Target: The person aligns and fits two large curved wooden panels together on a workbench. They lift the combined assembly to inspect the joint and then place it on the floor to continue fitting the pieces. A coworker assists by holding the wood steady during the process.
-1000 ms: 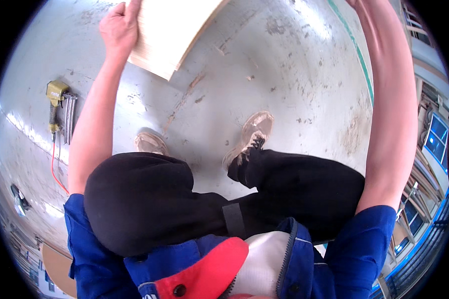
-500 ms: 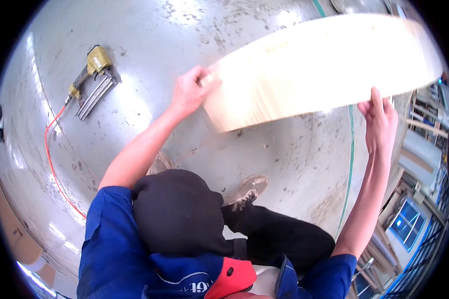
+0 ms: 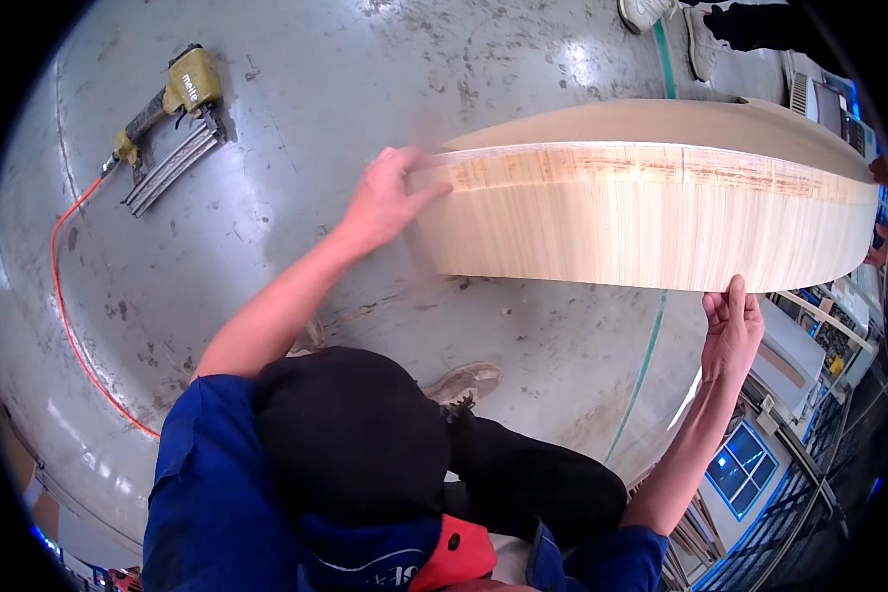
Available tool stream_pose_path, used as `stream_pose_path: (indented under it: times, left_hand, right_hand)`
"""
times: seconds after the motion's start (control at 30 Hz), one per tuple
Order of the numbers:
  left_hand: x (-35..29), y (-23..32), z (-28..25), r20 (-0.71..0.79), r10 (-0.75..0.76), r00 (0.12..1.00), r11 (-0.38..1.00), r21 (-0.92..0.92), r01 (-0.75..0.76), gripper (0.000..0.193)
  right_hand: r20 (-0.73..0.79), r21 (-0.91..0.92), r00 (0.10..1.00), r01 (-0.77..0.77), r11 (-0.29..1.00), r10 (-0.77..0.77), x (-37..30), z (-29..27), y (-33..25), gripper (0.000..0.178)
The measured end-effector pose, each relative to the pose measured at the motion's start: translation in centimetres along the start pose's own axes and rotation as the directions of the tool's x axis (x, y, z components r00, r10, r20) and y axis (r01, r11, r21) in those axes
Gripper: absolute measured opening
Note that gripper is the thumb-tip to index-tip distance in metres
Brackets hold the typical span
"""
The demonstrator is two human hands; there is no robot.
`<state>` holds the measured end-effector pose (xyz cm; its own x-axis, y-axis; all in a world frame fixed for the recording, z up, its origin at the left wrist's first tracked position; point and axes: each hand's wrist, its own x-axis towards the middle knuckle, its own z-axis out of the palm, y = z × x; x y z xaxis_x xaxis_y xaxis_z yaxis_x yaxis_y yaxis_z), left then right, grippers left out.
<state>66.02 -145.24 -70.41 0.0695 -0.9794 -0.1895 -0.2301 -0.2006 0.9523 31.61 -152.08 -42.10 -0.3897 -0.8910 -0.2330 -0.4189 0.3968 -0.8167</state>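
A large curved wooden panel (image 3: pixel 602 222), pale with fine stripes across its face, hangs above the floor, lying roughly crosswise. A rough, brownish strip runs along its upper edge, and a plain tan surface shows behind. My left hand (image 3: pixel 380 197) is closed on the panel's left end, slightly blurred, thumb on the striped face. Below, toward the right end, my right hand (image 3: pixel 735 326) pinches the lower edge; its fingers are partly hidden under the wood. At the far right end, a co-worker's hands (image 3: pixel 878 247) show in part beside the panel.
A yellow-green nail gun (image 3: pixel 173 123) lies on the grey floor (image 3: pixel 266 128) at the left, its orange air hose (image 3: pixel 64 296) curving toward me. Another person's shoes (image 3: pixel 701 44) stand beyond the panel. Boards and a blue-framed window panel (image 3: pixel 742 472) lie at the right.
The panel has swung lower and turned, so its edge strip and back surface now show. Both my hands moved with it, the right one downward. A co-worker's feet and hands have come into view.
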Motion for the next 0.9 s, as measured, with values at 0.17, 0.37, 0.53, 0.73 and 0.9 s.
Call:
stream_pose_path:
  times: [0.17,0.37,0.53,0.73,0.9]
  left_hand:
    - [0.2,-0.2,-0.2,0.019,-0.038,0.999,0.999,0.024,0.038,0.039]
    - [0.2,0.5,0.2,-0.007,-0.054,0.999,0.997,0.057,0.054,0.031]
    - [0.6,0.4,0.1,-0.001,-0.091,0.996,0.989,0.116,0.091,0.032]
    - [1.2,0.1,-0.6,0.059,-0.056,0.997,0.988,0.15,0.046,0.033]
    - [1.1,0.4,0.4,0.028,-0.136,0.99,0.984,0.121,0.131,0.035]
  right_hand:
    - [-0.021,-0.073,1.0,-0.024,0.997,0.022,-0.4,0.4,-0.5,0.021]
    - [-0.048,-0.179,0.999,-0.022,0.984,0.014,-0.7,-0.1,-0.7,0.026]
    - [-0.017,-0.322,0.998,0.044,0.946,-0.052,-0.5,0.5,-1.0,0.038]
    - [0.086,-0.342,0.985,0.167,0.925,-0.147,0.4,0.3,0.0,0.043]
    - [-0.053,-0.403,0.983,0.139,0.905,-0.174,-1.6,2.4,-1.8,0.028]
